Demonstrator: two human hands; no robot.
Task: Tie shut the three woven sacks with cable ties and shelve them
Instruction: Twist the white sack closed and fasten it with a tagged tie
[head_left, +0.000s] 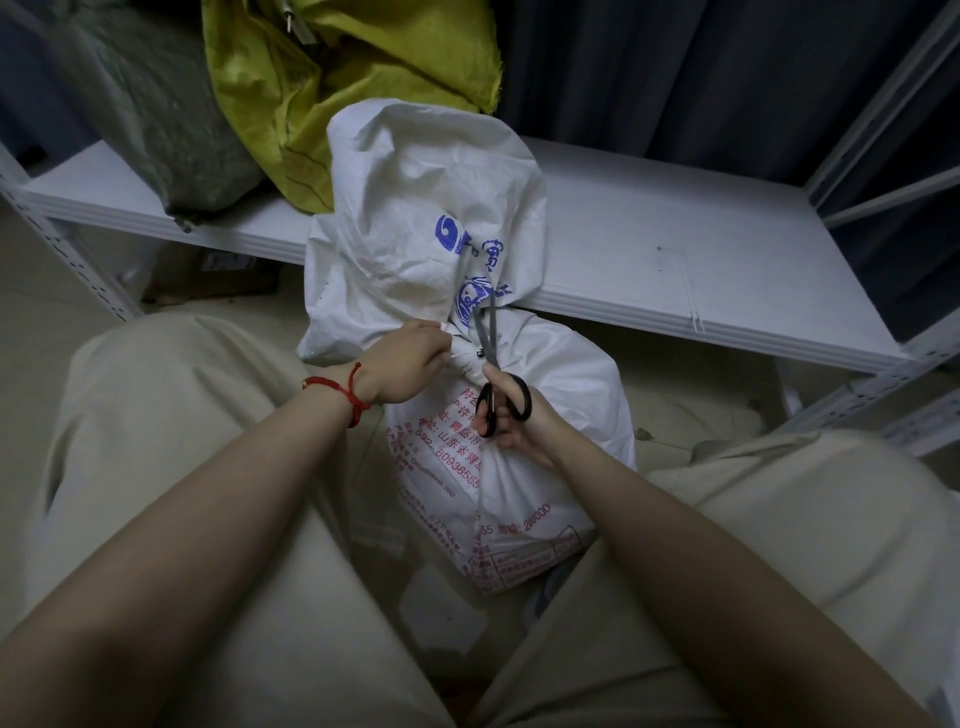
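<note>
- left hand (410, 364) pinches the gathered neck of the white sack (436, 197), fingers curled tight on it
- right hand (519, 421) grips scissors (488, 343), fingers through the black loops, blades up at the neck beside the grey tie (460, 267) tail
- white sack stands on the floor between my knees, top leaning on the shelf (649, 249) front edge
- green sack (156, 114) and yellow sack (322, 78) sit at the shelf's left end, so two look done
- judged: third sack's tie looks cinched; left to do: trim tail, shelve it

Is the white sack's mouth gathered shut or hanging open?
Gathered shut: the white sack narrows to a bunched neck gripped by the left hand, scissors beside it.
</note>
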